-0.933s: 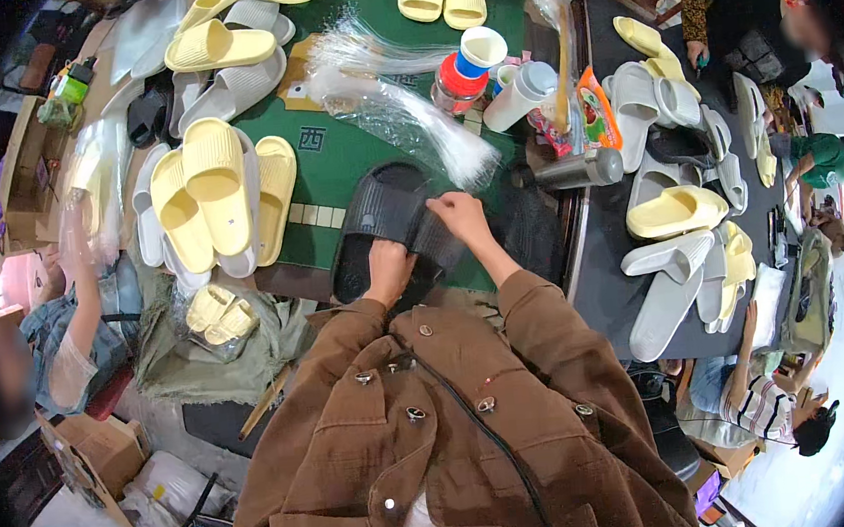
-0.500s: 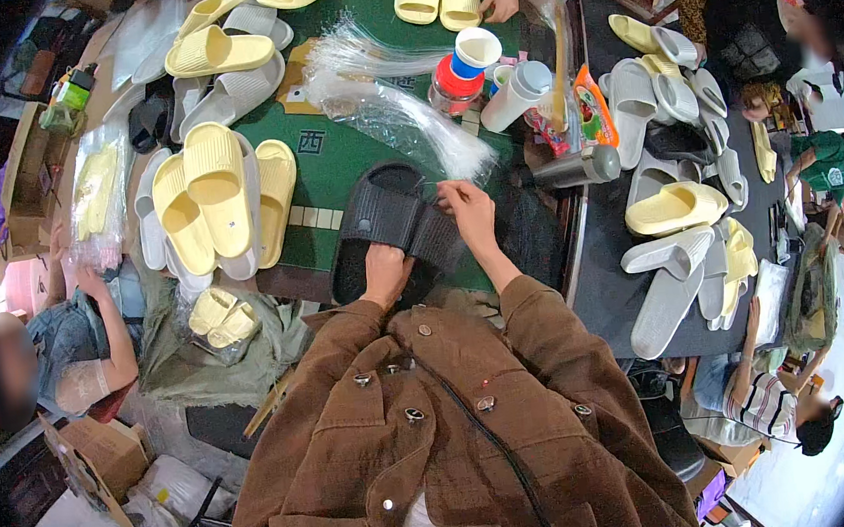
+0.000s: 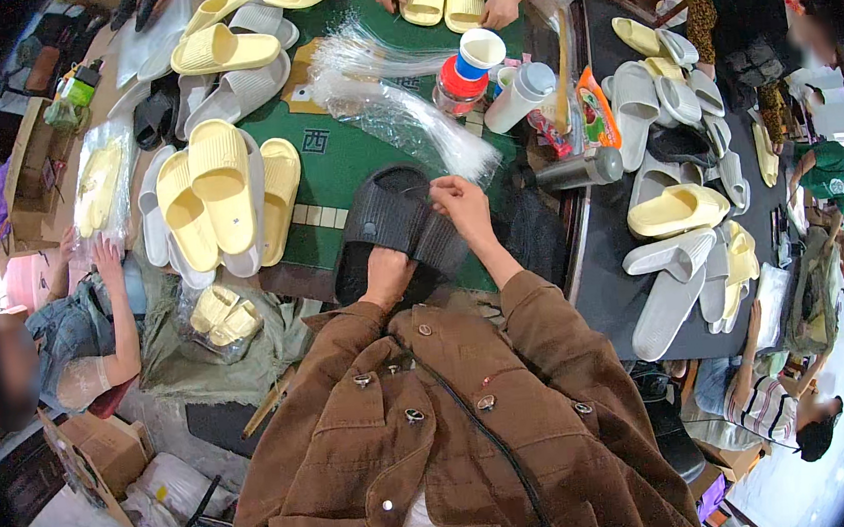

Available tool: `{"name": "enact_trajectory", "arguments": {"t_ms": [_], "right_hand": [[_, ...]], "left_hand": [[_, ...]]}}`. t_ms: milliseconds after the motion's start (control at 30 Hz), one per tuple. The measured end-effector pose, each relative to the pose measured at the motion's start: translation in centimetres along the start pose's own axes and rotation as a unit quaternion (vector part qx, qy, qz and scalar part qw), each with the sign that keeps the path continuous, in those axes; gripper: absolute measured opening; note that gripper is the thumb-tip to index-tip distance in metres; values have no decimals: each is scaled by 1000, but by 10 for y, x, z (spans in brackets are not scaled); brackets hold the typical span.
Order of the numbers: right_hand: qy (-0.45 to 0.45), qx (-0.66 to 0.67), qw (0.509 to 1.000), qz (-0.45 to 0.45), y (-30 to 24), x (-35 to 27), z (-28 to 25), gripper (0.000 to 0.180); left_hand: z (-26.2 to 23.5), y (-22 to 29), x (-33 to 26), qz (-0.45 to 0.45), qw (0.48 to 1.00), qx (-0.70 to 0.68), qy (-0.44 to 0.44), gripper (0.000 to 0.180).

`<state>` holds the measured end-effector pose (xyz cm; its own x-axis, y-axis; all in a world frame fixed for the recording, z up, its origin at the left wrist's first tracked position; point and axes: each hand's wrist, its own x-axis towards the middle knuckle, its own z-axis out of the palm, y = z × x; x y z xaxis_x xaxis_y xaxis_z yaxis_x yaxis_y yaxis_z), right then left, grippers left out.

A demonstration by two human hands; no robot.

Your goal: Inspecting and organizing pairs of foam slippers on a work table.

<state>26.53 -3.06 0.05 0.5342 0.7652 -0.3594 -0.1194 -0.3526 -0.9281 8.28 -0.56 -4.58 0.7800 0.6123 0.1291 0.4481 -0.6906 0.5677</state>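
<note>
A pair of black slide slippers (image 3: pixel 385 219) lies side by side on the green table in front of me, their ribbed straps upward. My left hand (image 3: pixel 389 272) reaches into the strap opening of the left slipper and grips it, the fingers hidden inside. Over the right slipper's strap, my right hand (image 3: pixel 462 206) has thumb and fingertips pinched together. Whatever those fingers hold is too fine to make out. Just beyond the slippers lies a bundle of thin clear plastic strands (image 3: pixel 430 122), partly in a clear bag.
Yellow and grey slippers (image 3: pixel 225 195) are stacked to the left, more (image 3: pixel 678 206) on the dark table at right. A red-lidded jar (image 3: pixel 457 90) with cups on top, a white bottle (image 3: pixel 522 96) and a grey flask (image 3: pixel 584 168) stand beyond my right hand. Co-workers sit around.
My right hand has shifted slightly left and up, still pinched. The left hand stays in the slipper. Across the table, a co-worker's hands now flank the yellow slippers.
</note>
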Motion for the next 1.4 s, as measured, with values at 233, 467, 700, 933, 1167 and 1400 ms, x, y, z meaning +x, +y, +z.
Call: {"name": "enact_trajectory", "arguments": {"t_ms": [233, 467, 700, 933, 1167, 1400], "right_hand": [[-18, -111, 985, -127, -6, -5, 2, 15], [-5, -148, 972, -182, -2, -5, 2, 12], [13, -179, 963, -202, 17, -14, 8, 9], [30, -200, 958, -204, 25, -33, 4, 7], [-12, -152, 961, -231, 8, -42, 16, 9], [30, -133, 972, -194, 8, -46, 8, 9]], "left_hand": [[0, 1, 1, 6, 1000, -1, 27, 19], [4, -3, 1, 9, 999, -37, 26, 25], [-9, -5, -8, -44, 998, -33, 26, 30], [-42, 2, -10, -137, 969, -180, 96, 15], [-35, 21, 42, -23, 966, -255, 31, 23], [-34, 28, 43, -78, 951, -296, 36, 10]]}}
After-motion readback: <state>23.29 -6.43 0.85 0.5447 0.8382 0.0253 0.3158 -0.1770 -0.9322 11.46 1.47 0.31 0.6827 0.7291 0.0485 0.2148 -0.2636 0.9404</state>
